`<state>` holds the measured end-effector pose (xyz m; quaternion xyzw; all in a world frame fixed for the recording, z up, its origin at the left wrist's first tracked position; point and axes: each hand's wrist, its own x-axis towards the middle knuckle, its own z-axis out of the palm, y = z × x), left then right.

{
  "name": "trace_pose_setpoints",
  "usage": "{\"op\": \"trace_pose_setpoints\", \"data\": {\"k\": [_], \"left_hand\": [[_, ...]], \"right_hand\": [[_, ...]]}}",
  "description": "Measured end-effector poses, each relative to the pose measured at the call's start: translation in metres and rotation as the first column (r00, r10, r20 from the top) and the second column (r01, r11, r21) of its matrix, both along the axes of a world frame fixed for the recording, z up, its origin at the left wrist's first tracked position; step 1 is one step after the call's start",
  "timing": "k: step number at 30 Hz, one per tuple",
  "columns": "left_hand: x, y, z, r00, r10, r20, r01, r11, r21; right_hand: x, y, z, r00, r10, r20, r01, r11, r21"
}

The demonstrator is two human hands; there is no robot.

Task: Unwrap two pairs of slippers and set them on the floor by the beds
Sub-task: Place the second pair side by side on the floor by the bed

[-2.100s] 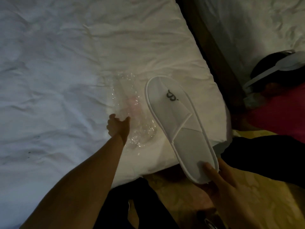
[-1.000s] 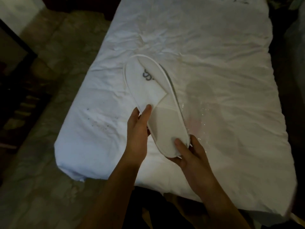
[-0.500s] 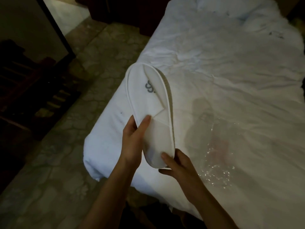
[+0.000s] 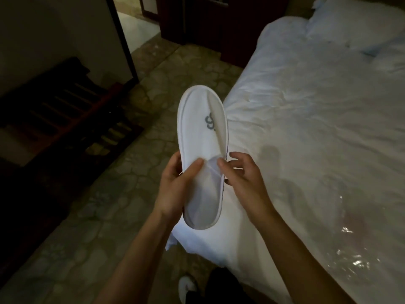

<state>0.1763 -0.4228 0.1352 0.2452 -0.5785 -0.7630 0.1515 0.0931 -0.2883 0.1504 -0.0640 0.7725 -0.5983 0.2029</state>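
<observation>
**A:** Where's the slipper?

**B:** I have the slippers [image 4: 202,150], flat and pressed together, up in the air over the floor [image 4: 92,216], just left of the bed [image 4: 306,139]. White, thin, a grey logo near the toe.

**A:** Why both hands?

**B:** My guess: to peel them apart. My left hand [image 4: 175,183] grips the left edge, thumb on top; my right hand [image 4: 243,178] pinches the strap's rim, other fingers spread. The clear wrapper [image 4: 350,255] lies on the bed, near right.
</observation>
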Motion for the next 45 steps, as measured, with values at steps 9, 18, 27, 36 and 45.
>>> {"op": "trace_pose_setpoints", "data": {"k": [9, 18, 27, 36, 45], "left_hand": [[-0.018, -0.099, -0.009, 0.998, 0.008, 0.065, -0.005, 0.999, -0.042], [-0.090, -0.215, 0.000, 0.991, -0.123, 0.057, 0.121, 0.992, 0.036], [-0.156, -0.302, 0.009, 0.974, -0.182, 0.131, 0.199, 0.971, -0.131], [-0.209, -0.359, -0.006, 0.957, -0.191, 0.219, 0.194, 0.981, 0.010], [-0.251, -0.443, -0.010, 0.763, -0.606, 0.224, 0.478, 0.762, 0.437]], "right_hand": [[-0.007, -0.112, -0.018, 0.999, -0.035, 0.032, 0.036, 0.998, -0.048], [-0.076, -0.223, -0.032, 0.992, -0.105, 0.071, 0.111, 0.990, -0.082], [-0.126, -0.295, -0.026, 0.968, -0.191, 0.163, 0.202, 0.978, -0.052], [-0.155, -0.346, -0.034, 0.920, -0.333, 0.208, 0.352, 0.933, -0.066], [-0.166, -0.417, -0.034, 0.872, -0.435, 0.225, 0.458, 0.887, -0.058]]}}
